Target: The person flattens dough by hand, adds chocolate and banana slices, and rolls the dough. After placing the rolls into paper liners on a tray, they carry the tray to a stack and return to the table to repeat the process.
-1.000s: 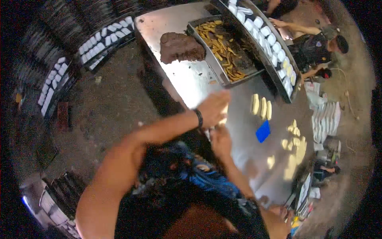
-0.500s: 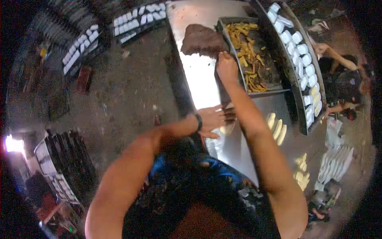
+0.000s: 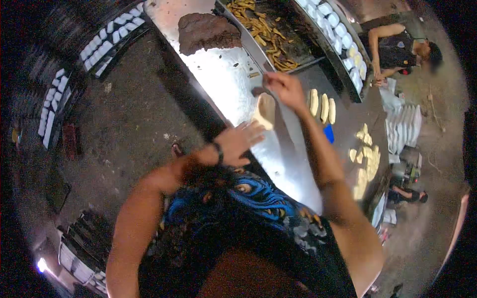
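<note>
A flattened, pale piece of dough point(image 3: 266, 110) lies on the shiny metal table. My left hand point(image 3: 242, 142) hovers at its near left edge, palm down with fingers stretched and spread, holding nothing. Over its far right side is my right hand point(image 3: 285, 90), its fingers curled together and slightly blurred. What those fingers hold, if anything, I cannot make out. A dark patch shows below the fingertips, perhaps shadow or filling. Farther up the table sits a large mound of dark brown paste point(image 3: 207, 34), apart from both hands.
Beyond the mound, a tray point(image 3: 318, 60) holds yellow-brown strips. Three dough rolls point(image 3: 324, 107), a blue scraper-like piece point(image 3: 328, 133) and several dough chunks point(image 3: 366, 159) lie to the right. Racks of white pieces point(image 3: 335, 30) stand behind; another person point(image 3: 392, 47) works at far right.
My right hand has come back from beside the brown mound toward the dough. My left hand has drawn back left, uncovering the flattened piece. The whole view has shifted.
</note>
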